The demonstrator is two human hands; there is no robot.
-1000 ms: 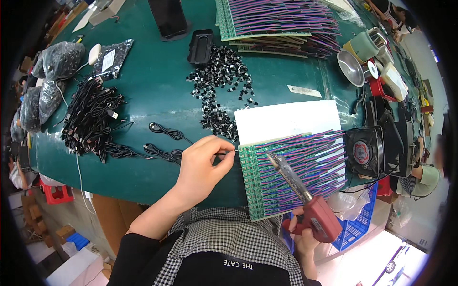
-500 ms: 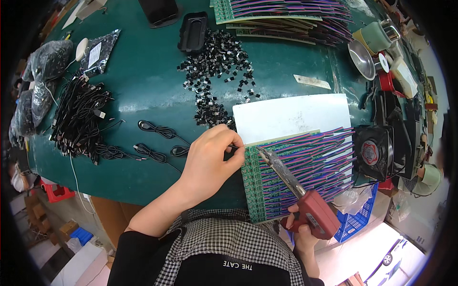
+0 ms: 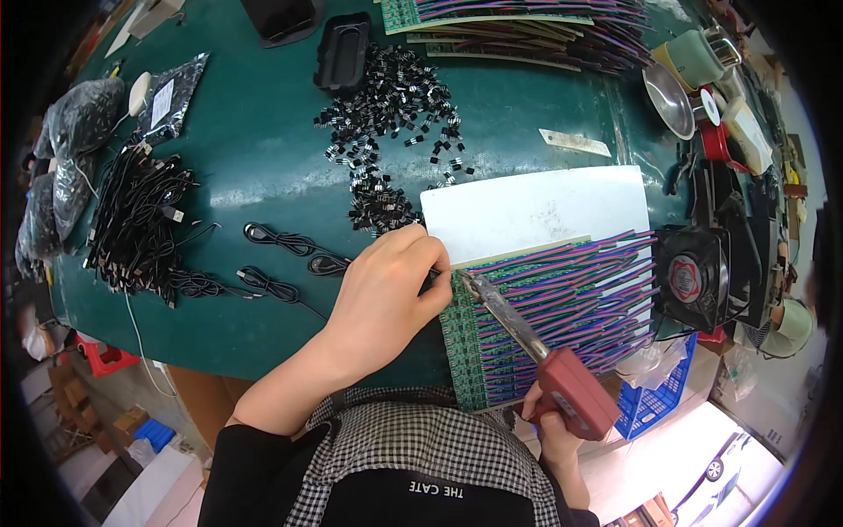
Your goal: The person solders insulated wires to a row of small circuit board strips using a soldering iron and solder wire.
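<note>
My left hand (image 3: 382,294) is closed in a pinch on a black cable at the upper left corner of a green circuit board panel (image 3: 458,342). The pinched end is mostly hidden by my fingers. My right hand (image 3: 555,430) grips a dark red soldering gun (image 3: 575,391), whose tip points at the same corner, close to my left fingertips. Rows of coloured wires (image 3: 562,299) run rightward from the panel, which lies partly on a white sheet (image 3: 536,211). Coiled black cables (image 3: 270,285) lie left of my left hand.
Small black components (image 3: 399,97) lie heaped beyond the sheet, by a black tray (image 3: 342,51). A cable pile (image 3: 140,220) is at left, a small fan (image 3: 694,277) at right. More wired panels (image 3: 518,39) are stacked at the back, near a metal blade (image 3: 575,142) and bowl (image 3: 667,101).
The soldering gun's tip has shifted left and slightly nearer to my left fingertips. My left hand keeps its pinch with little movement. The view has shifted slightly.
</note>
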